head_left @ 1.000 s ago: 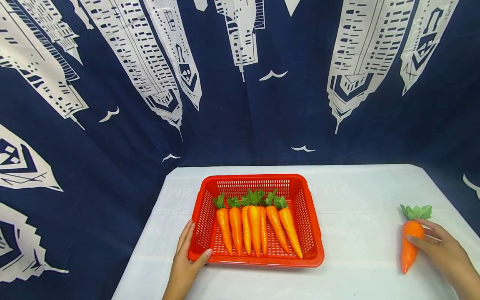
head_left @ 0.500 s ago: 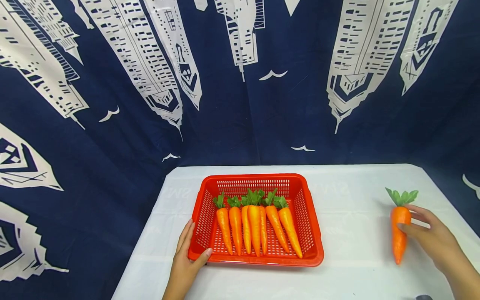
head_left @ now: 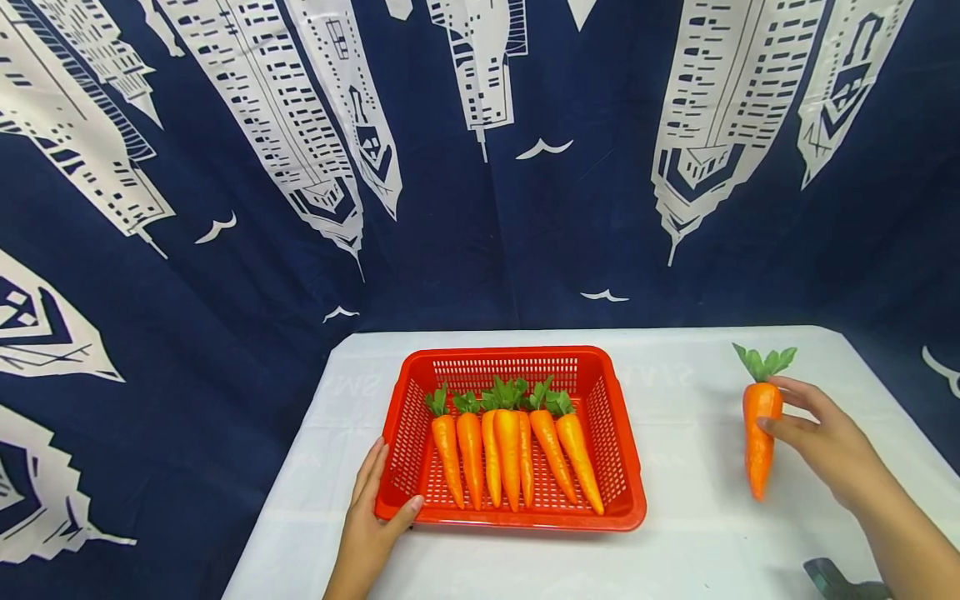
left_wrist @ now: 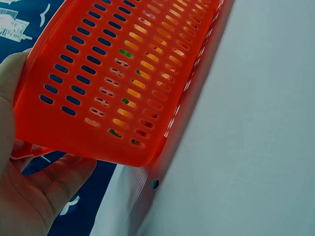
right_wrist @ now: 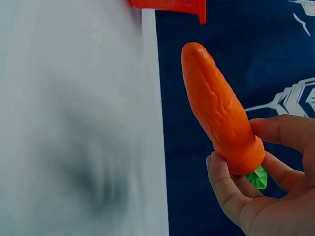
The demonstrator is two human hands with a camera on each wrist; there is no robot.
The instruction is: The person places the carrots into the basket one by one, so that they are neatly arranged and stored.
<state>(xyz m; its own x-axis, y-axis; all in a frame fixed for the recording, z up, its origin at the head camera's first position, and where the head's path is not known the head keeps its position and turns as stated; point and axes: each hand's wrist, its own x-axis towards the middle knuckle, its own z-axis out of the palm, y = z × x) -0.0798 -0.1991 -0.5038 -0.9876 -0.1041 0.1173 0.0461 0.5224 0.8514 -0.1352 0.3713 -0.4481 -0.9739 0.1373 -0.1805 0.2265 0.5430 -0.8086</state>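
An orange carrot (head_left: pixel 761 425) with green leaves is held upright above the white table in my right hand (head_left: pixel 825 433). In the right wrist view the thumb and fingers pinch this carrot (right_wrist: pixel 216 103) near its leafy end, and its tip points away from the palm. My left hand (head_left: pixel 371 517) holds the near left corner of the red basket (head_left: pixel 525 523), thumb on the front rim and fingers along the left side. The left wrist view shows that corner of the slotted basket (left_wrist: pixel 93 142) between thumb and fingers. Several carrots (head_left: pixel 577 462) lie side by side in it, leaves toward the back.
The white table (head_left: pixel 697 542) ends at the back against a navy cloth (head_left: pixel 465 250) printed with white buildings and birds. A dark grey object (head_left: pixel 832 579), partly cut off, shows below the right forearm.
My right hand has carried the carrot left and toward the back, up off the table side area. The dark grey object has come into view beneath the forearm. My left hand stays at the basket.
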